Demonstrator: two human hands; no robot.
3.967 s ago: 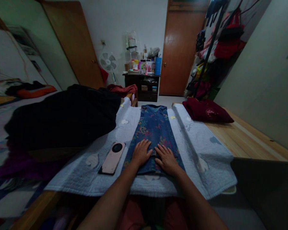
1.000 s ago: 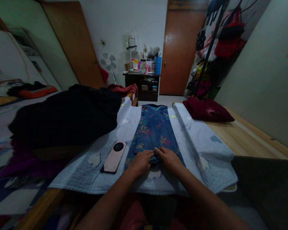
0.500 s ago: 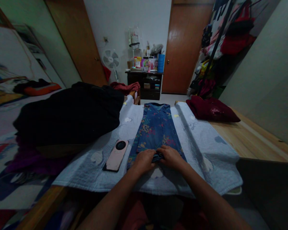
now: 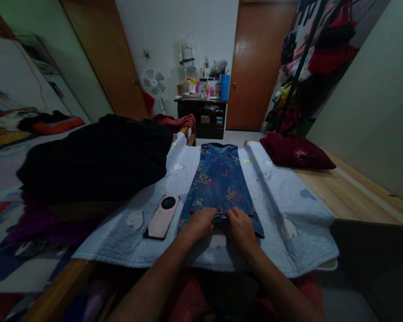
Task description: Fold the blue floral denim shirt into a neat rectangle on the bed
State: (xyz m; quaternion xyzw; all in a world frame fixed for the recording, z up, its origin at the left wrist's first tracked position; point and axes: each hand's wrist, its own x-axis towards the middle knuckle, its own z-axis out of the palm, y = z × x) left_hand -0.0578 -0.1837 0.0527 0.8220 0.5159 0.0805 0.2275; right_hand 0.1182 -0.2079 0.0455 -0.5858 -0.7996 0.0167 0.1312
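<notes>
A blue floral garment (image 4: 218, 179), denim-like and folded into a long panel, lies on the pale blue quilted cloth (image 4: 289, 201). Both hands are at its near edge. My left hand (image 4: 201, 222) is closed over that edge, thumb toward the middle. Just right of it, my right hand (image 4: 240, 226) pinches the same edge, its fingertips on the fabric. A short stretch of the edge shows between the two hands. Left of the garment rests a pink phone (image 4: 163, 218), its round dark camera facing up.
A large heap of black clothing (image 4: 97, 161) sits on the left. To the right, a folded maroon garment (image 4: 295, 152) lies on a wooden surface (image 4: 342, 192). Farther back stand a fan (image 4: 154, 82) and a dark cabinet (image 4: 208, 118); bags and clothes (image 4: 332, 53) hang at right.
My right hand has shifted slightly right and turned, opening a wider gap between the hands. The garment's near edge looks straighter, and its lower right corner shows more. The phone has not moved.
</notes>
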